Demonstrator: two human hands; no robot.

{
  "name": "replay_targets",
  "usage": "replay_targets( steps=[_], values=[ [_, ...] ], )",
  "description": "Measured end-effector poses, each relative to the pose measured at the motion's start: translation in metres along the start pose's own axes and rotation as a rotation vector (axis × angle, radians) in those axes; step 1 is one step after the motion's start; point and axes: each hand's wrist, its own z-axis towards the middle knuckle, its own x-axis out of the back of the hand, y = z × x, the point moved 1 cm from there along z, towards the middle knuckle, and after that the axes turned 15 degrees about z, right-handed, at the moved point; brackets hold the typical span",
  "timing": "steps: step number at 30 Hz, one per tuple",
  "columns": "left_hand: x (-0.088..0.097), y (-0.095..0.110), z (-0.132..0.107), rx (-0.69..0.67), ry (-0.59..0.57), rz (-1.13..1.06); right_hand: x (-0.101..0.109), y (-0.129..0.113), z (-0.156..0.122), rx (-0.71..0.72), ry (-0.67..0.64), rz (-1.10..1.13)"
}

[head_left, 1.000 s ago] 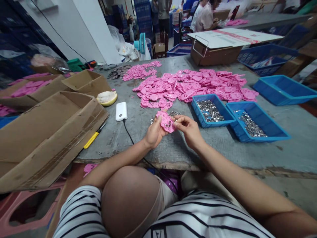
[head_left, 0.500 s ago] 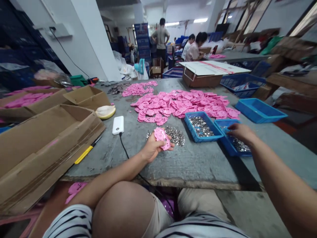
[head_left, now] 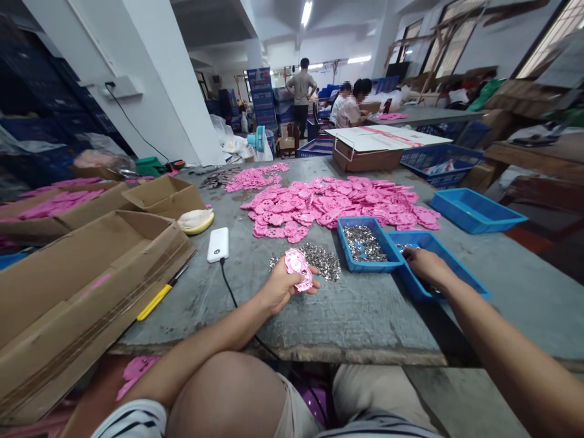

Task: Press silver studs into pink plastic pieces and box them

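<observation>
My left hand (head_left: 279, 288) is closed on a flat pink plastic piece (head_left: 297, 266) with a scalloped edge and holes, thumb across its lower part. It is held above the table beside a loose heap of small shiny metal parts (head_left: 326, 260). My right hand (head_left: 427, 269) reaches down into the right blue tray (head_left: 465, 277), among small metal parts. Its fingers are drawn together; whatever is between the fingertips is hidden. Touching that tray on the left, another blue tray (head_left: 371, 266) holds more metal parts. Behind them spreads a big pile of pink plastic pieces (head_left: 337, 201).
A third blue tray (head_left: 479, 213) stands at the right. Left on the table are a white power bank (head_left: 218, 244) with a black cable, a yellow cutter knife (head_left: 155, 302) and an open cardboard box (head_left: 91, 292). A white-topped box (head_left: 369, 158) stands at the back; people are beyond.
My right hand has shifted left inside the right tray, which now sits at a different angle. My left hand still holds the pink piece, slightly turned. The view has tilted up.
</observation>
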Motion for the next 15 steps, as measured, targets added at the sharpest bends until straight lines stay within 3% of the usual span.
replay_targets(
  steps=[4, 15],
  values=[
    [-0.0014, 0.0006, -0.0003, 0.011, -0.010, 0.008, -0.0013, -0.0010, -0.0031, -0.055, -0.111, -0.100],
    [-0.0001, 0.0018, -0.0025, 0.016, -0.020, 0.018, 0.0013, -0.0091, -0.0082, -0.096, -0.094, -0.162]
  ],
)
